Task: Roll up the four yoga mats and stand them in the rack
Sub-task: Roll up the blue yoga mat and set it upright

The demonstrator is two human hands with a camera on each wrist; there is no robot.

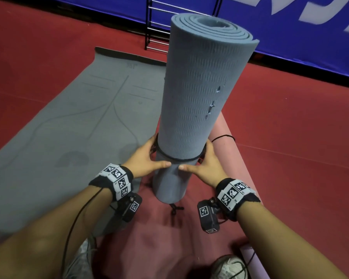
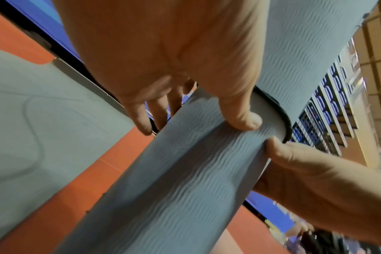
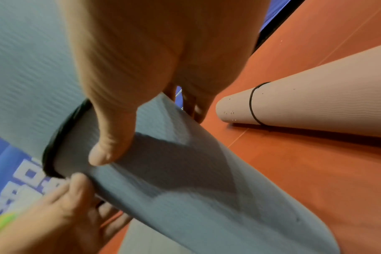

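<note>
Three mats show: one flat grey yoga mat [image 1: 73, 117] left of one upright rolled blue foam mat [image 1: 197, 87], one pink mat [image 1: 226, 141] right of it. The left hand [image 1: 147, 158] and right hand [image 1: 206, 164] clasp the blue roll's lower part, thumbs pressing below its black elastic band [image 1: 177, 158].

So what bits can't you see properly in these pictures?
- Head view: the rack is partly behind the rolled blue mat and cut off by the top edge.
- Head view: the fingers of the left hand and right hand go behind the roll.
- Right wrist view: the pink rolled mat runs off the right edge.
- Banner lettering: blurred.
</note>
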